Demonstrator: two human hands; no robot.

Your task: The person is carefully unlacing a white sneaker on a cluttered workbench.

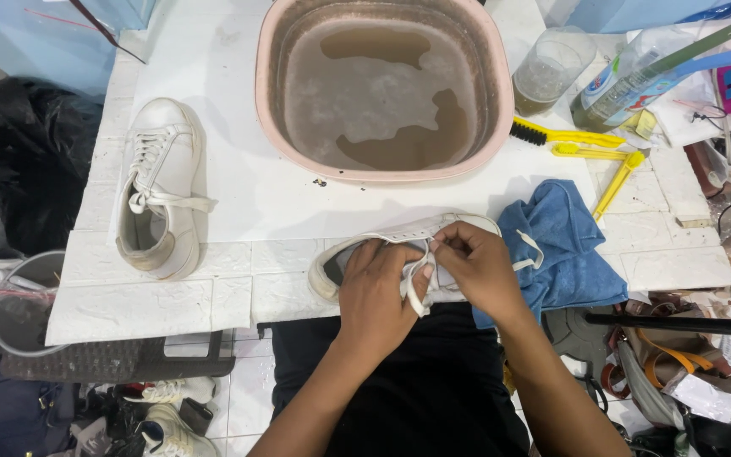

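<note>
A white sneaker (332,269) lies on its side at the near edge of the white table (239,203), in front of me. My left hand (374,296) rests on its opening and grips a loop of white shoelace (417,292). My right hand (477,267) pinches the lace near the eyelets, fingers closed on it. A second white sneaker (158,186), laced and tied, lies on the table at the left, apart from both hands.
A pink basin (501,101) of murky brown water sits at the back centre. A blue cloth (564,237) lies right of my hands. Yellow brushes (585,140), a clear cup (552,72) and bottles stand at the right. Black bag at far left.
</note>
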